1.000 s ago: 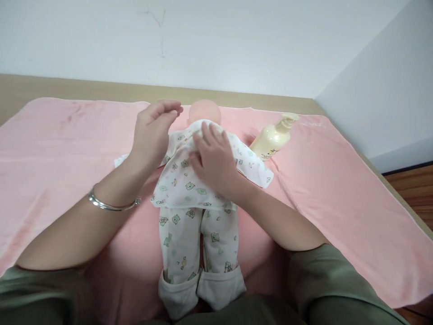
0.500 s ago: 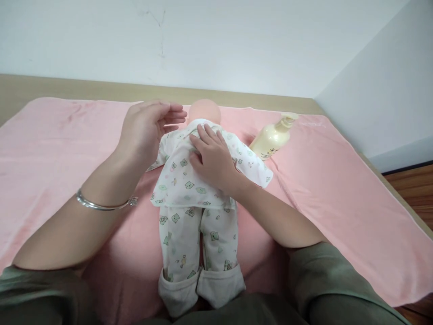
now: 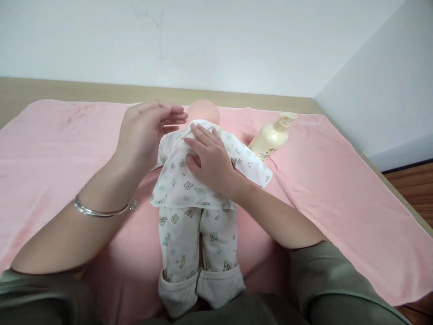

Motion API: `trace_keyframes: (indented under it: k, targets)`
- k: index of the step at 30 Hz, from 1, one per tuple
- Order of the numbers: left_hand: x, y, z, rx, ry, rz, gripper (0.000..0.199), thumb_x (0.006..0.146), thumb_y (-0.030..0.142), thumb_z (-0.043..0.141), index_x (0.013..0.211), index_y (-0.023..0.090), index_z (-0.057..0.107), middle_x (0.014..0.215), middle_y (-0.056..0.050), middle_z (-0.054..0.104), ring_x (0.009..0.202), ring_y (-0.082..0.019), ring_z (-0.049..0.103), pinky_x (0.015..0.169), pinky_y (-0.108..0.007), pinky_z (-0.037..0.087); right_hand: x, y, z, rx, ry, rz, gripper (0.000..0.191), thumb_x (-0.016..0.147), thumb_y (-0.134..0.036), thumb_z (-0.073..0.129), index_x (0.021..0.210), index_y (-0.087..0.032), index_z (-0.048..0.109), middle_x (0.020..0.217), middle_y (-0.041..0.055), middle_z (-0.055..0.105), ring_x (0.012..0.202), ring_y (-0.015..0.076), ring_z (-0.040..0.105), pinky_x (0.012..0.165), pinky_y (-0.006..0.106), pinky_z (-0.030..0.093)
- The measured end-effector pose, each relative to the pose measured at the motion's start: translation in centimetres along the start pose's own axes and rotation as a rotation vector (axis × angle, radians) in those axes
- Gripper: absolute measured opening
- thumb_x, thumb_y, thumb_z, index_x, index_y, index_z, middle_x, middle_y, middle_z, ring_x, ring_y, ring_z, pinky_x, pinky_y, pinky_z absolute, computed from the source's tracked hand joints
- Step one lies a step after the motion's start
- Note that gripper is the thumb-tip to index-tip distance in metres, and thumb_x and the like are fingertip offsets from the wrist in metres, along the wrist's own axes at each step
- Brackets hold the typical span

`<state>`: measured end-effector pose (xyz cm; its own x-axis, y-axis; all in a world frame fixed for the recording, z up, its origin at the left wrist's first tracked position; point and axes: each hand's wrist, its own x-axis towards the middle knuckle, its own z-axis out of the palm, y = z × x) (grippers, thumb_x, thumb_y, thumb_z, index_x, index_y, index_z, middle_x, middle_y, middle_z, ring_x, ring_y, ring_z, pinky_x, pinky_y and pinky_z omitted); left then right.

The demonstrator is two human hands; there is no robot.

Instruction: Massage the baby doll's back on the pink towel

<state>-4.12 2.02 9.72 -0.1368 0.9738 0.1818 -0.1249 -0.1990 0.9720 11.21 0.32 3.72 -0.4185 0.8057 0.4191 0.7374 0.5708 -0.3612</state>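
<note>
A baby doll (image 3: 203,111) in a white printed top (image 3: 189,187) and matching trousers (image 3: 216,239) with rolled cuffs lies stretched out, head away from me, with no face showing. My right hand (image 3: 211,158) rests flat on the upper back of the top, fingers spread and pointing toward the collar. Just left of the doll's head and shoulder, my left hand (image 3: 145,131) is held on edge with its fingers extended and slightly curved, nothing in them. Whether it touches the doll I cannot tell.
Beneath the doll spreads a pink blanket (image 3: 338,189) on a wooden table (image 3: 101,92). A cream pump bottle (image 3: 270,137) leans tilted beside the doll's right sleeve. A white wall (image 3: 237,45) rises behind the table, and another stands at the right.
My right hand has shifted slightly left on the doll's back. The left hand has hardly moved.
</note>
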Motion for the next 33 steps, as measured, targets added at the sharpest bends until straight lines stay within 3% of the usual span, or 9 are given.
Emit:
trace_keyframes:
  k: [6,10,13,20,23,25,30,33]
  targets:
    - [-0.3,-0.2,-0.1,-0.010,-0.032,0.039,0.016,0.087,0.019,0.067,0.079,0.019,0.080,0.085,-0.006,0.078,0.091,-0.022,0.075,0.093,-0.041,0.059,0.0,-0.6,-1.5,-0.042,0.082,0.041,0.047,0.096,-0.014,0.042,0.137,-0.028,0.062,0.172,0.0033,0.037,0.165,0.0264,0.025,0.135,0.063,0.017]
    - [-0.4,-0.1,0.0,-0.012,-0.018,0.042,0.016,0.085,0.019,0.066,0.078,0.018,0.081,0.085,-0.006,0.078,0.091,-0.023,0.075,0.091,-0.041,0.059,-0.2,-0.2,0.1,-0.048,-0.044,0.038,0.041,0.097,-0.019,0.047,0.134,-0.021,0.064,0.169,0.0103,0.043,0.163,0.0315,0.028,0.135,0.066,0.018]
    - [-0.5,-0.1,0.2,-0.016,-0.021,0.048,0.016,0.084,0.019,0.066,0.078,0.018,0.081,0.085,-0.006,0.078,0.091,-0.022,0.075,0.090,-0.040,0.059,-0.2,0.1,0.8,-0.051,-0.069,0.035,0.038,0.098,-0.022,0.049,0.132,-0.020,0.066,0.166,0.0115,0.046,0.162,0.0325,0.031,0.134,0.065,0.019]
    - [-1.1,-0.6,0.6,-0.007,-0.045,0.017,0.016,0.083,0.019,0.066,0.078,0.020,0.081,0.085,-0.004,0.077,0.090,-0.020,0.074,0.092,-0.038,0.058,-0.2,-0.1,0.1,-0.110,-0.081,-0.011,0.038,0.099,-0.021,0.050,0.133,-0.017,0.065,0.163,0.0137,0.049,0.160,0.0343,0.034,0.133,0.065,0.022]
    - [-1.3,-0.5,0.7,0.002,-0.053,0.018,0.016,0.084,0.020,0.066,0.077,0.022,0.080,0.088,-0.004,0.077,0.091,-0.019,0.074,0.093,-0.037,0.059,0.1,-0.6,-2.0,-0.099,-0.092,-0.048,0.030,0.101,-0.021,0.047,0.120,-0.019,0.070,0.148,0.0108,0.064,0.147,0.0313,0.052,0.132,0.061,0.027]
    - [-1.4,-0.4,0.7,0.008,-0.052,0.007,0.016,0.084,0.020,0.065,0.077,0.022,0.080,0.089,-0.005,0.077,0.092,-0.020,0.074,0.095,-0.037,0.059,0.4,-0.8,-4.2,-0.078,-0.025,-0.009,0.030,0.102,-0.021,0.045,0.116,-0.022,0.071,0.139,0.0080,0.069,0.136,0.0281,0.061,0.132,0.058,0.030]
    - [-1.7,-1.1,1.4,-0.051,-0.146,-0.179,0.017,0.085,0.026,0.064,0.079,0.019,0.078,0.088,-0.009,0.079,0.092,-0.023,0.076,0.093,-0.039,0.061,0.7,0.8,-10.5,-0.058,0.292,0.082,0.041,0.102,-0.023,0.039,0.130,-0.023,0.069,0.142,0.0035,0.069,0.144,0.0279,0.057,0.132,0.056,0.028]
    - [-2.0,-1.4,1.8,-0.140,-0.242,-0.293,0.021,0.086,0.028,0.061,0.081,0.017,0.079,0.091,-0.011,0.081,0.095,-0.025,0.078,0.096,-0.041,0.062,0.7,3.0,-13.8,-0.001,0.493,0.111,0.042,0.100,-0.024,0.042,0.129,-0.018,0.072,0.137,0.0020,0.072,0.142,0.0234,0.060,0.124,0.049,0.042]
